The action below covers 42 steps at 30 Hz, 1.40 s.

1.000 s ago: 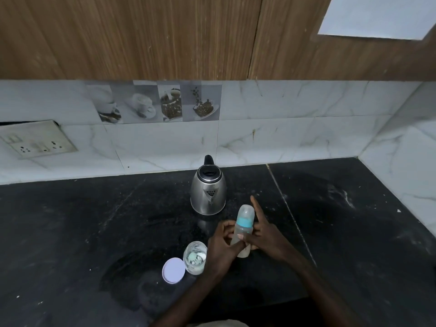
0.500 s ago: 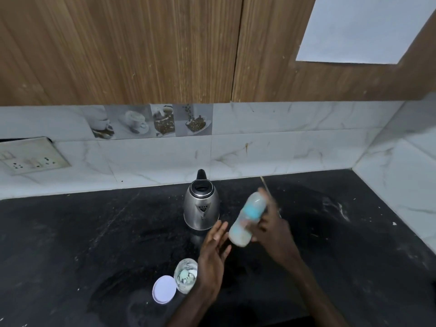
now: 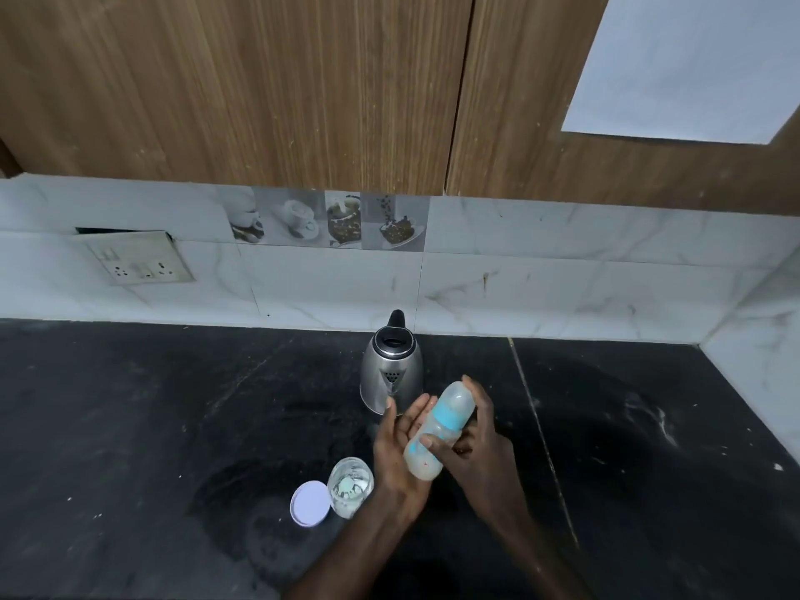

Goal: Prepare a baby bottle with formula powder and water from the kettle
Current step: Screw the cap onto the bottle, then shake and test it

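Baby bottle (image 3: pixel 448 411) capped, tilted, held just in front of the kettle (image 3: pixel 391 374). Right hand (image 3: pixel 482 448) grips it, thumb and fingers curled round. Left hand (image 3: pixel 396 446) spread flat against its side. Open jar (image 3: pixel 350 487) and lid (image 3: pixel 309 503) on the surface (image 3: pixel 151 426), in front of the kettle.
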### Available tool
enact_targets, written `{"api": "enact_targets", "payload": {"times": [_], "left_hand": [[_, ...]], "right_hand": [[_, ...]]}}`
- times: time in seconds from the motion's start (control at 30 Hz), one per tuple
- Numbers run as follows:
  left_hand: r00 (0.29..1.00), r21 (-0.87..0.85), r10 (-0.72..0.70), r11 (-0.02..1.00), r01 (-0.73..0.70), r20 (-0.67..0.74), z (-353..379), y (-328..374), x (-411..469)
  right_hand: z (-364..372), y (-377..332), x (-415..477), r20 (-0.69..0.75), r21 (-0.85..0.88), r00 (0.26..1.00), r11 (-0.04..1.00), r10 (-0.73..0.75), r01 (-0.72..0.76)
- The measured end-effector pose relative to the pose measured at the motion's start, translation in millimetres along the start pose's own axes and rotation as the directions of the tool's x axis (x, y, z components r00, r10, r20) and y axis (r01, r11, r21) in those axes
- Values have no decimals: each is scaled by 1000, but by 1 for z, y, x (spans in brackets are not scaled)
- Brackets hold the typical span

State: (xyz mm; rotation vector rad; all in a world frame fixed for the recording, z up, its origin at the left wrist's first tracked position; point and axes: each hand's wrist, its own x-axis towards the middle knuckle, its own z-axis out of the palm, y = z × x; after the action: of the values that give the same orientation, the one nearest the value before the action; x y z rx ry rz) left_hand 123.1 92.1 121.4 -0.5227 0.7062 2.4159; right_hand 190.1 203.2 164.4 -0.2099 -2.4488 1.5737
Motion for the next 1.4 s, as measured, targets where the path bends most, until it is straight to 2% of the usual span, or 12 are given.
{"api": "enact_targets", "payload": {"times": [0.17, 0.4, 0.5, 0.57, 0.6, 0.73, 0.87, 0.97, 1.1, 1.3, 1.37, 1.4], "left_hand": [[999, -31, -33, 999, 34, 26, 4, -8, -10], [998, 9, -46, 999, 46, 50, 19, -16, -28], [1000, 86, 11, 996, -12, 22, 14, -18, -37], [999, 103, 41, 994, -41, 2, 6, -18, -36], [999, 91, 47, 995, -44, -26, 3, -17, -35], [997, 1, 25, 1000, -25, -77, -7, -25, -31], [996, 11, 40, 999, -39, -75, -6, -34, -38], [1000, -110, -12, 994, 11, -12, -9, -38, -46], [998, -86, -24, 996, 29, 56, -16, -42, -61], [994, -61, -23, 998, 30, 109, -17, -54, -79], [998, -20, 16, 1000, -14, 69, -18, -53, -85], [999, -3, 43, 999, -43, 32, -20, -51, -85]], "right_hand": [[-34, -4, -3, 206, 1, 978, 999, -34, 35], [-64, -22, 4, 264, -74, 957, 987, -117, 141], [-82, -37, 12, -38, 17, 981, 981, -192, 192], [-74, -38, 7, -415, 196, 903, 957, -116, 213], [-65, -35, 3, -482, 239, 873, 948, -70, 208], [-33, -19, -27, -96, 53, 993, 995, -74, 80], [-27, -20, -38, -396, 232, 917, 971, 49, 49], [-12, -18, -54, -78, 63, 997, 998, 12, -7], [-28, -9, -60, 26, 133, 999, 991, 23, -26], [-38, -22, -68, 79, 155, 996, 988, -38, 26], [-54, -37, -61, -55, 109, 994, 988, -99, 105], [-59, -42, -57, -239, 132, 965, 982, -103, 137]]}}
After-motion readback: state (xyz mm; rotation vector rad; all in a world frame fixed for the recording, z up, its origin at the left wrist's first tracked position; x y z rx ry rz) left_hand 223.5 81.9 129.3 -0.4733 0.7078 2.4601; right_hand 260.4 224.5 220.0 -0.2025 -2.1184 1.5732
